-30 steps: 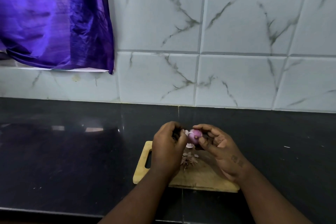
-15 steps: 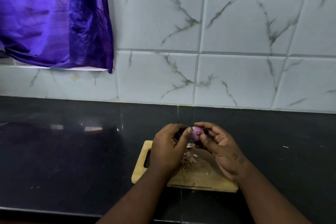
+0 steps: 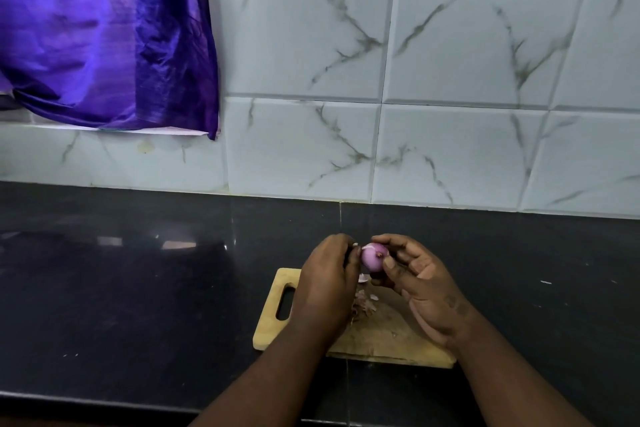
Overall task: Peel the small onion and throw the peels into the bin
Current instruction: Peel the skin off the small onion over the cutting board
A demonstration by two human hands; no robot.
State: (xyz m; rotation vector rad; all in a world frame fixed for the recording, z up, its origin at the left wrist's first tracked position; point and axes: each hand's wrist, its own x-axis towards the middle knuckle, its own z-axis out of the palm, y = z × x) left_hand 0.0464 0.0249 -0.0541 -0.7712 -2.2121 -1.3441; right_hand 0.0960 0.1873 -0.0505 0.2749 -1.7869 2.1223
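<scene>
1. Onion (image 3: pixel 372 257): small, round, pink and shiny, held up in the air just above the far end of the board (image 3: pixel 381 336).
2. Mostly bare now. One thin pale strip sticking up at the top left side.
3. Probably light, and firm enough for a good squeeze. Bare skin looks smooth and wet, so likely slippery. Best held at the two ends, thumb on one side and fingers on the other.
4. Right hand (image 3: pixel 420 282): curled round the onion, thumb in front, fingers behind. Holding it tight.
5. Left hand (image 3: pixel 329 282): closed, fingertips touching the left side of the onion by the pale strip. Looks like a pinch on that strip, but too small to tell for sure.
6. Peels (image 3: pixel 363 302): a little heap of dry, thin bits on the board, right under the hands. Very light and crumbly, easy to blow away or drop. Better scooped up in a bunch than picked one by one.
7. Board: wood, with a handle hole on the left, lying flat on the counter (image 3: pixel 138 288).
8. Counter: dark and shiny, with a few tiny pale specks on the right.
9. Behind: white tile wall (image 3: pixel 450 80) with grey lines, and a purple cloth (image 3: pixel 104 35) hanging on the left.
10. No bin to see anywhere.
11. Peeling looks nearly done. Still to do: pull off the last strip, gather the peels, find the bin.
</scene>
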